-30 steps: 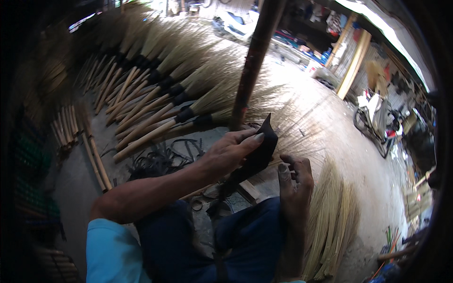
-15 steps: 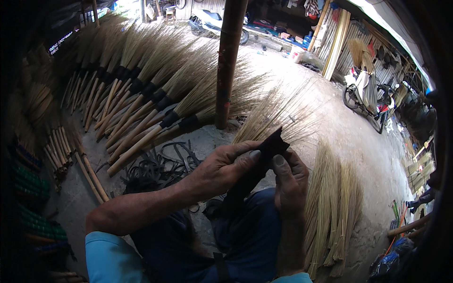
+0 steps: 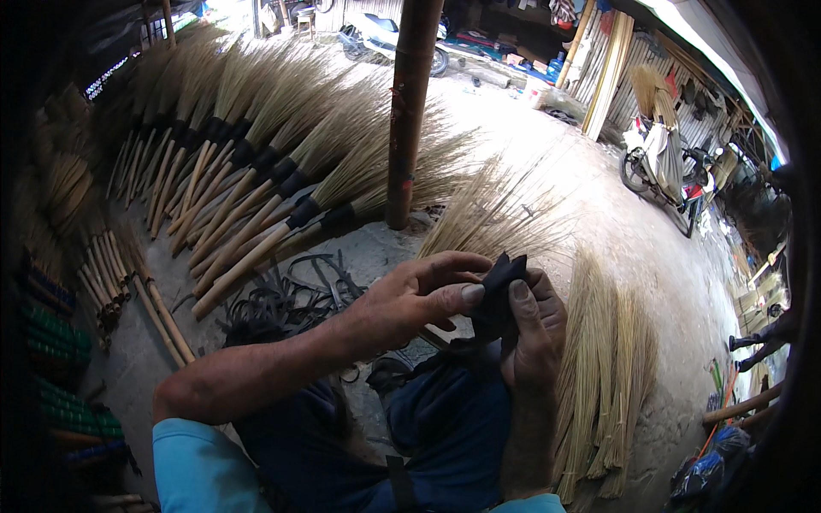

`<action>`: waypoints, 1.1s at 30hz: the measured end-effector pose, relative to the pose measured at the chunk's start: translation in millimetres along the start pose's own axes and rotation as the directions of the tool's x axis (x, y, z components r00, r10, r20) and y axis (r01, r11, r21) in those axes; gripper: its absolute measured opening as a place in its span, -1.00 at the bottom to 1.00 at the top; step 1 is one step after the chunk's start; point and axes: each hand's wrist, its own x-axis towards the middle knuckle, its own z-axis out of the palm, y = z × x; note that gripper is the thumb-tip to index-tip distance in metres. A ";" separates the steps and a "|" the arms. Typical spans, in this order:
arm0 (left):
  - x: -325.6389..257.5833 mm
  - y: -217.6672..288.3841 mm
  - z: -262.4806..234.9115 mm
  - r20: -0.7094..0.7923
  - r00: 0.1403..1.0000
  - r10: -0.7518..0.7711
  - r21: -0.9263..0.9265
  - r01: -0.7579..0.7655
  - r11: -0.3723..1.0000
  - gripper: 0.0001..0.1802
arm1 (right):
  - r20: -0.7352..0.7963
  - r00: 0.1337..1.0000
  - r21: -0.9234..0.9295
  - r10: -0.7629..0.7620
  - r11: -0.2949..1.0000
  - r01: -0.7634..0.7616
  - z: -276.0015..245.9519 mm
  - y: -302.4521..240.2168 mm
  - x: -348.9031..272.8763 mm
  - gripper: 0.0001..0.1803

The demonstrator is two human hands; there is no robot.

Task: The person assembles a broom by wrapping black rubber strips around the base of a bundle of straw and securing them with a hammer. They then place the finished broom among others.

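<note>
A wide black strip of rubber-like material [image 3: 498,299] is held up in front of me, folded, with two pointed corners at its top; its lower part trails down over my knee. My right hand [image 3: 537,329] pinches it between thumb and fingers on the right. At its left edge, my left hand [image 3: 419,295] has its thumb against the strip, and the index finger reaches behind the top. Just beyond my hands lies a fan of loose broom straw [image 3: 487,214]. Tangled black strips [image 3: 291,295] rest on the floor to the left.
Several finished brooms [image 3: 256,188] with black bindings spread across the left. A bamboo post [image 3: 410,120] stands ahead. Straw bundles [image 3: 599,376] lie to my right. Motorbikes [image 3: 671,175] stand farther off, and a person's legs [image 3: 765,342] show at the right edge.
The black strip, stretched out long and slanting before, is now folded and bunched nearer my right hand. My left fingers have straightened and loosened. A person's legs have come further in at right.
</note>
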 end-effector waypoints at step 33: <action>-18.3 11.7 -13.3 0.043 0.994 0.097 -0.010 -0.096 0.995 -0.70 | 0.217 0.944 -0.255 0.247 0.948 -0.189 1.9 -8.4 -7.0 -0.75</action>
